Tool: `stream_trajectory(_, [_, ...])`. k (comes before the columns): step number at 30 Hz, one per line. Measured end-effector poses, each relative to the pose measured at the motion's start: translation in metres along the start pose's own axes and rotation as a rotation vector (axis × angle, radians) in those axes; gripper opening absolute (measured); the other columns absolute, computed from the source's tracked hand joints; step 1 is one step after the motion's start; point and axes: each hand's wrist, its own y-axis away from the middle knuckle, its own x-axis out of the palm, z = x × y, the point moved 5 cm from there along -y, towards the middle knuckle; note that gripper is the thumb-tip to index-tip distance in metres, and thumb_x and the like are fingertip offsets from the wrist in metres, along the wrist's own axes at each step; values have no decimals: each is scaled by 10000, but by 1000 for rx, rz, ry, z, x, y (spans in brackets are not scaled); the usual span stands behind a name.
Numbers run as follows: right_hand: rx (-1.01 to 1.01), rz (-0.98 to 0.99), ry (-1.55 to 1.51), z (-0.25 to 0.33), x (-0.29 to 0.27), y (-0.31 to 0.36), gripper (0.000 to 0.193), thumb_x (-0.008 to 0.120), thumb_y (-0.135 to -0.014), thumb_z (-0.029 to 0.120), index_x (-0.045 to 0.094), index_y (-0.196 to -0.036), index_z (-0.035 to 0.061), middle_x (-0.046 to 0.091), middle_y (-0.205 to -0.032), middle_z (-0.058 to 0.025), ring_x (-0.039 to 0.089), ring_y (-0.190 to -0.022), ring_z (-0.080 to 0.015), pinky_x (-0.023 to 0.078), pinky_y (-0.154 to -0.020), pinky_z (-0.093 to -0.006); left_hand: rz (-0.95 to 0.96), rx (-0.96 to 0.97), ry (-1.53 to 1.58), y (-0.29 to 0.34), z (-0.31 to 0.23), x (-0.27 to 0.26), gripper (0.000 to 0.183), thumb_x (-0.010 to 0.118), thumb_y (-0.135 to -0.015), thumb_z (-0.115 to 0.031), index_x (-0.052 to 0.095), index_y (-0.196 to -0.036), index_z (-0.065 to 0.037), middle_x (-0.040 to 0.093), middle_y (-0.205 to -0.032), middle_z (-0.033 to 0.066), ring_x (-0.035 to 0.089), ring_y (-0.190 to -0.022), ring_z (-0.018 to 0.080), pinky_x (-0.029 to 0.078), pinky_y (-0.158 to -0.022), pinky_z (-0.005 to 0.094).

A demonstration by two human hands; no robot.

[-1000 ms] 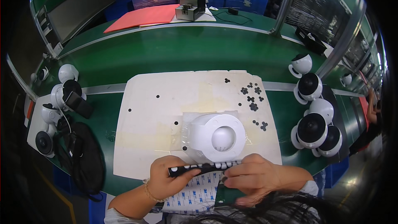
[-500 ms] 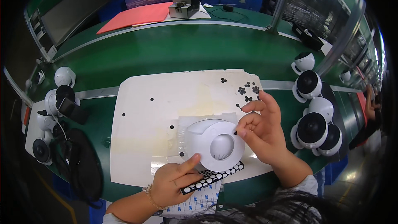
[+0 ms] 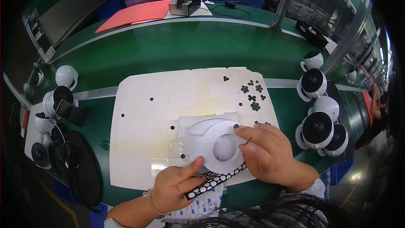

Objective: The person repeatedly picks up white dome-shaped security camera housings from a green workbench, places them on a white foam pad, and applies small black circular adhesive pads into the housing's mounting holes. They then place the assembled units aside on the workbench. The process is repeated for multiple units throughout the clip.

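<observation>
A white round camera base [image 3: 200, 147] with a hole in its ring lies on a translucent wrapped pad [image 3: 183, 123]. My left hand [image 3: 175, 188] braces the ring with one fingertip. Its other fingers are closed over a black strip with white dots [image 3: 217, 181], partly under the base. My right hand [image 3: 270, 154] is at the ring's right side, fingers curled. One fingertip meets a small black round pad [image 3: 236, 126] at the rim; whether the pad is stuck there is unclear. A thin dark edge, apparently another pad, shows between thumb and fingers.
Loose black round pads [image 3: 255, 106] lie on the white board [image 3: 139, 143], mostly at its right. White cameras with black fronts [image 3: 317, 130] stand to the right, more [image 3: 66, 77] to the left. Nearby are a black pouch [image 3: 84, 166] and printed backing paper [image 3: 198, 211].
My right hand has turned from a raised pinch to lie lower, over the ring's right side. Its raised fingers have come down. My left hand keeps its place.
</observation>
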Motion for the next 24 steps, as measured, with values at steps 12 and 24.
stream_trajectory(12, [454,81,-666,-21,38,-14,546,528,-772,-60,280,-1253,16,525,-813,-47,524,-836,-182,284,-907,-339,-2,29,-51,5,-1,3,280,698,-571,-16,588,-828,-41,421,-1279,174,604,-612,205,465,-504,285])
stream_trajectory(24, [486,151,-643,-19,39,-15,493,527,-784,-27,318,-1229,1,535,-833,-59,535,-871,-215,327,-898,-379,-13,7,-56,4,-2,3,275,696,-567,-23,596,-822,-51,424,-1281,156,583,-572,206,451,-492,284])
